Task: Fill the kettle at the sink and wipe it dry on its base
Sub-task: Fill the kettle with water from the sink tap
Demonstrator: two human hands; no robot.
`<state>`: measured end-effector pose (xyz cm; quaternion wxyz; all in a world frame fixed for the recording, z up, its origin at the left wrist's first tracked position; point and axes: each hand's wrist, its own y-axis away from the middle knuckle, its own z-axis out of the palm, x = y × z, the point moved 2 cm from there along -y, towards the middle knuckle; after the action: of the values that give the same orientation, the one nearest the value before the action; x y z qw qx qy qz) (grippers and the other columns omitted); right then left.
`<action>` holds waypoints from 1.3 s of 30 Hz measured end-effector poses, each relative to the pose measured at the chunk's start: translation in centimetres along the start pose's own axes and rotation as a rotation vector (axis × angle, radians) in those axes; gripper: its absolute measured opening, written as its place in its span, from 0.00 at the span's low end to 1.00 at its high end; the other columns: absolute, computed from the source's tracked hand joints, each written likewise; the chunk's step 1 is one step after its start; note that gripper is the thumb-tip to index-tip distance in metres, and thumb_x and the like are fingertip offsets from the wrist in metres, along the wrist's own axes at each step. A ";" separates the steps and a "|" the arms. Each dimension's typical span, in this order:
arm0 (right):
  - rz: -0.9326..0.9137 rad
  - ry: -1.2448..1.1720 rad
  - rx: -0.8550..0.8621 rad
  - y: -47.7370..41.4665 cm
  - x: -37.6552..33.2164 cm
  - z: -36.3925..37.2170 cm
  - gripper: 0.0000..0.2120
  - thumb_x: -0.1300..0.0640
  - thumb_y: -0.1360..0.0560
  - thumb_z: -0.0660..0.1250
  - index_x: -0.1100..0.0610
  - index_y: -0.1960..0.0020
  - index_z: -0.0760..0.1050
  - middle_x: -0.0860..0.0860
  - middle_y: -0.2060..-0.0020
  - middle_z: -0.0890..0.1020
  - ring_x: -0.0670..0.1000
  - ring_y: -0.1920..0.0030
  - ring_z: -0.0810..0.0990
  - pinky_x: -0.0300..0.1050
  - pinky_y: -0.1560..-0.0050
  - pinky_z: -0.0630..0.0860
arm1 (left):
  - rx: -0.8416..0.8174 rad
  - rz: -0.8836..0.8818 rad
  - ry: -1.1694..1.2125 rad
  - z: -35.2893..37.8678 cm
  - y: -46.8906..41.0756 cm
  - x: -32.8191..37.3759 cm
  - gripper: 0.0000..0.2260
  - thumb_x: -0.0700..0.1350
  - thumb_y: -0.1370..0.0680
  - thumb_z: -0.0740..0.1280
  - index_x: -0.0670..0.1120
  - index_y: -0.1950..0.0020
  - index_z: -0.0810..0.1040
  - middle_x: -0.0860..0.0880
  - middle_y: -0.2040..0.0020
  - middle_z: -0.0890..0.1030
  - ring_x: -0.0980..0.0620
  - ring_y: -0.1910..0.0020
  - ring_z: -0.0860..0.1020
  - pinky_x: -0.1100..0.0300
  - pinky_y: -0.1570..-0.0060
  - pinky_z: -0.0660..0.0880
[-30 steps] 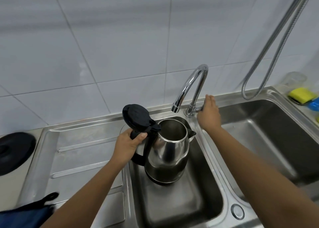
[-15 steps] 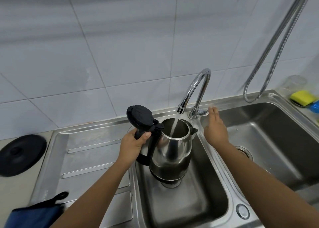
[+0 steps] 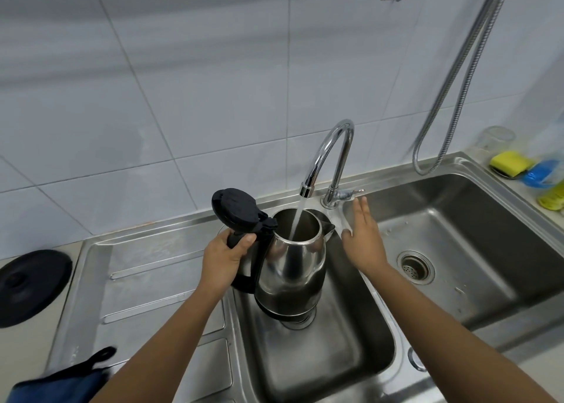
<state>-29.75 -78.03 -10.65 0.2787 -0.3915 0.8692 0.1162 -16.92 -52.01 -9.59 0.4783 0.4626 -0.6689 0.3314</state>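
Note:
A steel kettle (image 3: 293, 268) with a black handle and its black lid (image 3: 235, 208) flipped open hangs upright over the small left sink basin (image 3: 351, 350). My left hand (image 3: 224, 257) grips the handle. Water runs from the chrome tap (image 3: 328, 155) straight into the kettle's mouth. My right hand (image 3: 364, 236) hovers flat with fingers apart just right of the spout, below the tap lever (image 3: 351, 193), touching neither. The round black kettle base (image 3: 32, 286) lies on the counter at far left. A blue cloth (image 3: 61, 381) sits at the bottom left edge.
A ribbed steel drainboard (image 3: 146, 280) lies left of the basin. The larger right basin (image 3: 476, 250) has a drain strainer. A metal shower hose (image 3: 457, 75) hangs on the tiled wall. Yellow and blue sponges (image 3: 508, 163) and a glass sit at the back right.
One second ago my right hand was on the tap lever and no water ran. The water then started, and my right hand has drawn back from the lever toward the kettle's spout.

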 end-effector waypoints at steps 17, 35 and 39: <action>0.210 -0.746 -0.354 8.4 -4.5 3.5 0.73 0.35 0.52 0.84 0.43 0.19 0.44 0.51 0.23 0.65 0.55 0.23 0.64 0.62 0.25 0.64 | -0.029 0.016 -0.004 0.2 -0.8 1.0 0.12 0.55 0.25 0.69 0.47 0.58 0.79 0.48 0.64 0.82 0.49 0.62 0.81 0.56 0.61 0.74; 0.199 -0.739 -0.293 9.5 -6.3 2.9 0.73 0.35 0.53 0.83 0.47 0.18 0.48 0.50 0.24 0.68 0.55 0.25 0.68 0.60 0.26 0.68 | -0.044 0.030 -0.059 -0.8 -0.8 1.2 0.17 0.59 0.26 0.68 0.45 0.58 0.79 0.46 0.63 0.83 0.49 0.62 0.81 0.58 0.64 0.72; 0.196 -0.722 -0.305 8.9 -5.7 2.8 0.72 0.34 0.53 0.84 0.46 0.19 0.49 0.49 0.23 0.68 0.54 0.25 0.68 0.60 0.27 0.69 | -0.024 -0.005 -0.049 0.0 -0.9 0.9 0.13 0.57 0.25 0.68 0.47 0.59 0.78 0.46 0.63 0.83 0.49 0.62 0.80 0.59 0.64 0.71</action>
<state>-32.17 -67.43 -9.84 0.4922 -0.2775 0.7216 0.4000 -16.15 -52.59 -8.78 0.4681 0.4663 -0.6833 0.3107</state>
